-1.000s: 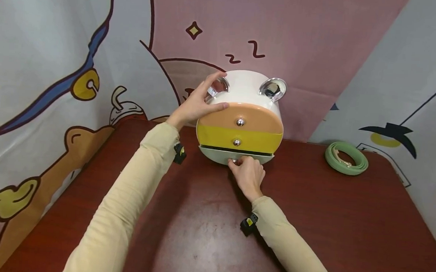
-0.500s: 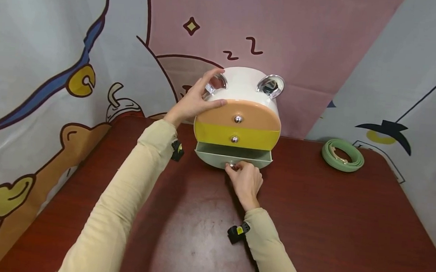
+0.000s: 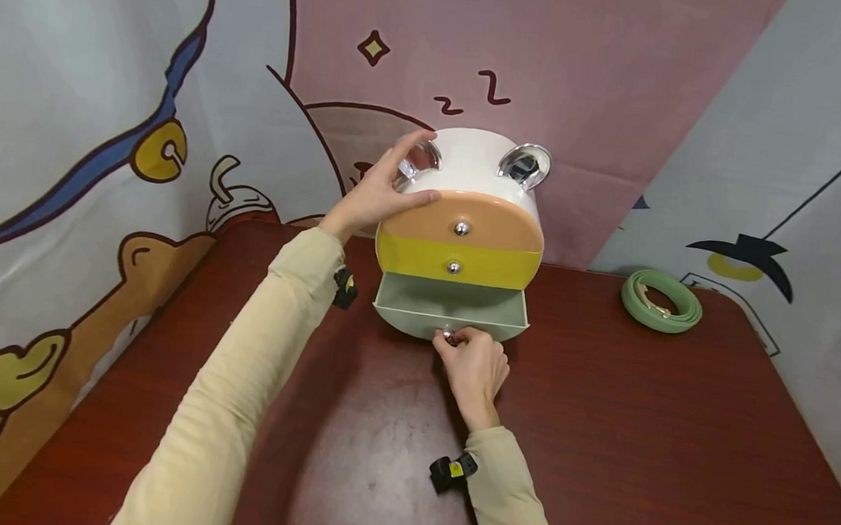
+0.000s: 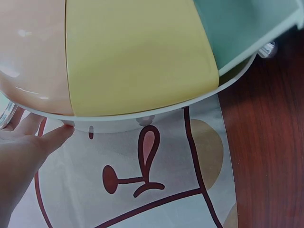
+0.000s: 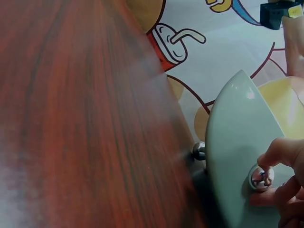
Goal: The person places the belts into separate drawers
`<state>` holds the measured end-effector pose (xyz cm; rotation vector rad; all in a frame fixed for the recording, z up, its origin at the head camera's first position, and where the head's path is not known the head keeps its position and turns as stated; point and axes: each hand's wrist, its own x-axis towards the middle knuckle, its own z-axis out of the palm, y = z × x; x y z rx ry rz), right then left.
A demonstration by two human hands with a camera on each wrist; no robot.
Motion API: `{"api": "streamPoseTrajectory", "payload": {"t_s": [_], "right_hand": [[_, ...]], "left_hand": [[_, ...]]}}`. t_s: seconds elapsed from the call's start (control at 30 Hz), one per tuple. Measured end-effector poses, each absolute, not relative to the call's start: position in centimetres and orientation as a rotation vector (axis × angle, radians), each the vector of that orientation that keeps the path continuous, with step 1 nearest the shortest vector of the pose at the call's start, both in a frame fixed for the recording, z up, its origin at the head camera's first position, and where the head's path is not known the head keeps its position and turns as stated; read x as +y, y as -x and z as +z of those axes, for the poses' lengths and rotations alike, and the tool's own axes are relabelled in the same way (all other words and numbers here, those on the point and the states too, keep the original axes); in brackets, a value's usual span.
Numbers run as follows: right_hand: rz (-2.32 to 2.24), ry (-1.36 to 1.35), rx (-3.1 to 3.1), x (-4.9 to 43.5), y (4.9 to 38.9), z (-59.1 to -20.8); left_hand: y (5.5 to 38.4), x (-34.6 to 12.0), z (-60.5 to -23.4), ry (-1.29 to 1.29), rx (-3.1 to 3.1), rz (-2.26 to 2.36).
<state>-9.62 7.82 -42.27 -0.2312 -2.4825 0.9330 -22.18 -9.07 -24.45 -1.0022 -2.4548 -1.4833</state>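
A small white drawer box [image 3: 477, 162] with silver ears stands at the back of the table. Its top drawer [image 3: 494, 223] is orange and its middle drawer [image 3: 492, 265] yellow, both closed. The green bottom drawer [image 3: 406, 322] is pulled well out, and its visible inside holds nothing. My right hand [image 3: 474, 368] pinches the round silver knob [image 5: 261, 177] of this drawer between thumb and fingers. My left hand [image 3: 377, 193] grips the box's upper left side around the ear, thumb along the front edge; in the left wrist view its fingertips go behind the rim.
A rolled green belt [image 3: 661, 301] with a gold buckle lies at the table's back right. The dark red wooden table [image 3: 597, 430] ends at a cartoon-printed cloth [image 3: 545, 55] close behind the box. Silver ball feet [image 5: 199, 151] show under the box.
The green bottom drawer has slid out from a narrow gap to well open, drawn toward me by my right hand on the knob. My left hand has kept its place on the box.
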Motion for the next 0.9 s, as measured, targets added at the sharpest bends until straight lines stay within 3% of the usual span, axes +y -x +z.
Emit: {"api": "streamPoseTrajectory", "payload": {"t_s": [0.5, 0.9], "right_hand": [[0.88, 0.145, -2.594, 7.6, 6.1, -41.2], [0.849, 0.11, -2.637, 7.8, 4.9, -40.9]], "left_hand": [[22.2, -9.0, -24.5, 0.984, -2.476, -1.486], [25.3, -9.4, -26.9, 0.978, -2.455, -1.456]]}}
